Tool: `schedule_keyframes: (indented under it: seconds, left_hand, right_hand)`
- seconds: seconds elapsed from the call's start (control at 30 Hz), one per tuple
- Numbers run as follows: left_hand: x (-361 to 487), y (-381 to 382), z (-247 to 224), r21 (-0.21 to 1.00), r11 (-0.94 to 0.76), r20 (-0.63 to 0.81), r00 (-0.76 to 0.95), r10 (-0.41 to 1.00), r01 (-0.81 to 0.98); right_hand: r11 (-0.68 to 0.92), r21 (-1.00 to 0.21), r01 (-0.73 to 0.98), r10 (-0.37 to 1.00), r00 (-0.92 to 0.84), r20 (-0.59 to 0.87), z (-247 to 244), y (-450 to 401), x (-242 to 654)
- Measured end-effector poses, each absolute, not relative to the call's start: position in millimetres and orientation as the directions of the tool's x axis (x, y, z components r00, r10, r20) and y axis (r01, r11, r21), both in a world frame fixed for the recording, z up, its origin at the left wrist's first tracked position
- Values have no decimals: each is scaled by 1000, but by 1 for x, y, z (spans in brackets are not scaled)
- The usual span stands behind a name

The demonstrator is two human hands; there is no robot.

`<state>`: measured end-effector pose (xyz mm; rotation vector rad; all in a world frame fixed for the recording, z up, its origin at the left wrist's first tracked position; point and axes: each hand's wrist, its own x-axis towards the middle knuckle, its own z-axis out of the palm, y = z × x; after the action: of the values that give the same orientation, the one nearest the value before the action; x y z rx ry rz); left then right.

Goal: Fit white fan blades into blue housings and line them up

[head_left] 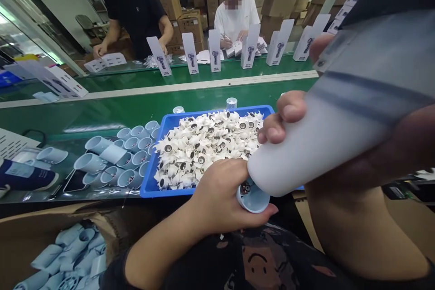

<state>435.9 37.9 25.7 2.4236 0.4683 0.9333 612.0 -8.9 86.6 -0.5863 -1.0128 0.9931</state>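
My left hand point(220, 192) is closed around a light blue plastic cylinder point(258, 201), its open mouth tipped upward. Dark and copper-coloured parts show inside. My right hand point(288, 111) wraps a large whitish, translucent tube-shaped object point(326, 131); its exact kind is unclear. The rounded end of this object meets the rim of the cylinder and covers part of its mouth. Just beyond both hands sits a blue tray point(149, 183), heaped with small white fan blades point(204, 149) with dark centres.
Several light blue cylinders point(127, 158) stand and lie left of the tray. A cardboard box point(112, 222) at lower left holds more. White printed boxes point(215, 52) line the green belt point(129, 106). Two people work across it. A dark blue cup-like object point(27, 174) lies far left.
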Motion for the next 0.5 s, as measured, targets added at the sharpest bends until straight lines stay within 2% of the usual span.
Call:
schedule_keyframes:
  seconds: [0.17,0.27,0.33,0.37,0.43,0.5]
  left_hand:
    - [443,31,29,599,-782,484,700,526,173]
    - [442,33,31,632,-734,345,758,553,248]
    - [432,43,25,613,-710,239,775,585,346]
    - [424,52,19,593,-696,216,754,621,404]
    - [404,71,3,575,-645,257,637,726,504]
    - [384,89,-16,623,-574,348,469,812,531]
  right_hand:
    - [569,-747,-344,822,263,505,93,-3,594]
    - [634,-742,-219,766,308,564,89,-2,603]
    - [627,-749,-215,766,348,541,82,-6,619]
    - [610,-759,-230,773,384,505,78,-9,629]
    - [565,-790,-238,772,489,405,66,-17,650]
    - [485,-870,-88,754,545,366,52,-25,666]
